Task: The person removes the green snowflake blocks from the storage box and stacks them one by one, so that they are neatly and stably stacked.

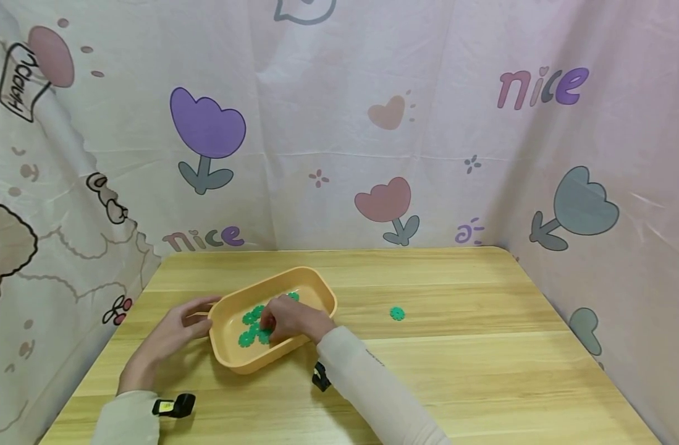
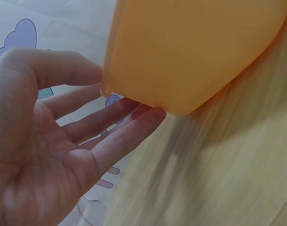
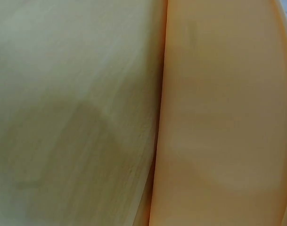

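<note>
A shallow orange-yellow plastic tray (image 1: 233, 364) sits at an angle on the table, with several small green notched discs (image 1: 246, 339) lying in it. At its left end, my left hand (image 1: 175, 330) holds the tray, thumb and fingertips against the rim and wall; the left wrist view shows these fingers (image 2: 129, 136) at the tray's end. My right hand (image 1: 295, 318) reaches over the near side into the tray, its fingers curled down and pinching a green disc (image 1: 264, 337). In the right wrist view only the tray's outer wall (image 3: 223, 113) appears, without the hand.
One more green disc (image 1: 397, 313) lies alone on the wooden table (image 1: 456, 371), right of the tray. A patterned cloth (image 1: 317, 123) hangs behind the table and along both sides. The right sleeve (image 1: 372, 377) crosses the table's near part.
</note>
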Tool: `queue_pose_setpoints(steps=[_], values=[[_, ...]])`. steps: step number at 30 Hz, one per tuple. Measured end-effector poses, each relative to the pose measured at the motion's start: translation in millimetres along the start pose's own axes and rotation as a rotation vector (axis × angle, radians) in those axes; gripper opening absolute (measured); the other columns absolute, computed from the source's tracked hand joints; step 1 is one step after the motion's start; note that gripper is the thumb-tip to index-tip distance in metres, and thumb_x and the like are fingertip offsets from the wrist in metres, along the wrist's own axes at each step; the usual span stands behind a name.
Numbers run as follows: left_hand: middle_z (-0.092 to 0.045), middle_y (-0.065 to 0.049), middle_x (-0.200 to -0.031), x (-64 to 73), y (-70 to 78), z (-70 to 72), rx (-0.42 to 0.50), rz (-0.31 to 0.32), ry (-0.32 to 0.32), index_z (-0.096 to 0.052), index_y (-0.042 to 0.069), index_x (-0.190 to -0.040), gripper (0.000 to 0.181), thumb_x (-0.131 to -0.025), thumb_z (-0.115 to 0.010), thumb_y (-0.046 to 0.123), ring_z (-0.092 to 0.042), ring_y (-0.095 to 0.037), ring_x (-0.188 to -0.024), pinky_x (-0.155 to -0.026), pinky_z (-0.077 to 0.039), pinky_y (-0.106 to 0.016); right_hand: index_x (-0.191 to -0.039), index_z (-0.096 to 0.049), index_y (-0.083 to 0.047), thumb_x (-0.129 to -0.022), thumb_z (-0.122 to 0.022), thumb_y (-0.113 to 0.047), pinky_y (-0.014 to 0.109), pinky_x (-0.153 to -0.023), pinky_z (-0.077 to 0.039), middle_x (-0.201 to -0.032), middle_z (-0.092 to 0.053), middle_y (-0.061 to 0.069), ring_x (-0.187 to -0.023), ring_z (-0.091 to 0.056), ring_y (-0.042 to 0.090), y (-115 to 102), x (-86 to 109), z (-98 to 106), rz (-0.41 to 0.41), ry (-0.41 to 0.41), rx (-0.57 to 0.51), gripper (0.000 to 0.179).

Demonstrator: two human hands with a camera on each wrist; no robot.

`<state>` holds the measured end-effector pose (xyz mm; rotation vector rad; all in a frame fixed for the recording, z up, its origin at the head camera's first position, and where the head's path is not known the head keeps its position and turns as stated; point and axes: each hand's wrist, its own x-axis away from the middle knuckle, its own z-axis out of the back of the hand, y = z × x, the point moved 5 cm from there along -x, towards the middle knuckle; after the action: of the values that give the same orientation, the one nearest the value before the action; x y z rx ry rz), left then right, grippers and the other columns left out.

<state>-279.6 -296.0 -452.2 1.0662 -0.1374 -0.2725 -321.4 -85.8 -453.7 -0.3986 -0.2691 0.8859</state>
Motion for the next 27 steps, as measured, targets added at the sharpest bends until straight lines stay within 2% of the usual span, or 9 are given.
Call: queue_pose_setpoints(steps=[8,15,22,27], values=[[-0.049,-0.026,-0.133,1.8,0.1,0.0,-0.005,0.004,0.005,-0.039,0.005,-0.143,0.053,-0.094,-0.058,0.015,-0.063,-0.008,-0.105,-0.084,-0.054,-0.019,-0.095,-0.074,-0.013,-0.072,-0.082,-0.016,0.006,-0.065,-0.047,-0.088,-0.070,-0.007,-0.075,-0.057,-0.003,1.9,3.0,3.1,0.019,0.015,0.011,0.024],[-0.050,-0.026,-0.133,1.8,2.8,-0.3,-0.015,0.015,0.012,-0.040,0.005,-0.142,0.052,-0.094,-0.058,0.015,-0.063,-0.013,-0.106,-0.083,-0.054,-0.018,-0.097,-0.073,-0.008,-0.072,-0.082,-0.015,0.006,-0.066,-0.049,-0.090,-0.071,-0.003,-0.075,-0.060,-0.003,6.0,7.8,7.5,0.032,0.040,-0.091,0.027],[-0.049,-0.027,-0.133,3.1,4.9,0.5,-0.009,0.010,0.013,-0.040,0.004,-0.142,0.052,-0.094,-0.057,0.014,-0.063,-0.012,-0.106,-0.083,-0.053,-0.018,-0.095,-0.073,-0.011,-0.074,-0.080,-0.017,0.005,-0.064,-0.048,-0.087,-0.071,-0.006,-0.071,-0.058,-0.007,13.2,11.8,12.5,0.040,0.109,-0.089,0.023],[-0.048,-0.028,-0.133,3.5,5.2,-0.1,0.005,0.007,0.007,-0.039,0.003,-0.142,0.052,-0.094,-0.057,0.014,-0.063,-0.011,-0.105,-0.082,-0.054,-0.019,-0.096,-0.073,-0.009,-0.074,-0.080,-0.017,0.007,-0.065,-0.050,-0.088,-0.071,-0.004,-0.071,-0.059,-0.005,16.1,18.6,20.0,0.040,0.141,-0.144,0.024]])
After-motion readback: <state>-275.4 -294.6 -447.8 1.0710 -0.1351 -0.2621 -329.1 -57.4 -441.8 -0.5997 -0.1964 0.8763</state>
